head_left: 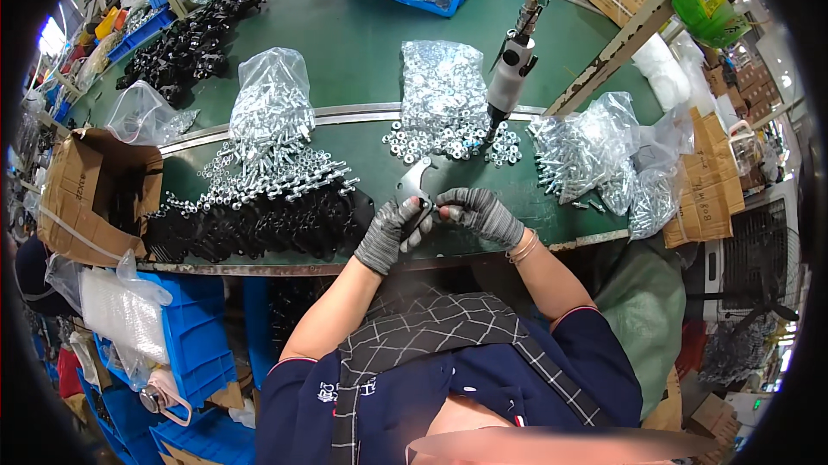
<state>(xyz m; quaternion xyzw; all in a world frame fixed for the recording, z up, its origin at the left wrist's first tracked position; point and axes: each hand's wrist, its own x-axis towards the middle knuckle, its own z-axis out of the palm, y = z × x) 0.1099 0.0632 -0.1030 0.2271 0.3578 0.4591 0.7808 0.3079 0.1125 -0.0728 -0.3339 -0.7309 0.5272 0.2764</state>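
Gloved left hand [392, 232] pinches a curved silver piece [416, 180] above green bench [362, 141]. Right hand [483, 213] just beside, fingertips bunched; its grip unclear from here. Metal rings [412, 144] beyond.

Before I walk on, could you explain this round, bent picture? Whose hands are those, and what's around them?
There's no robot: these are a person's own gloved hands, the left hand and right hand. A wide fisheye camera on that person's head looks down, so straight edges bend. The left hand holds a curved, silvery metal part; the right hand's fingertips are close to its lower end. On the green table lie clear bags of small metal pieces, loose metal pieces and black parts. A handheld power tool hangs above.
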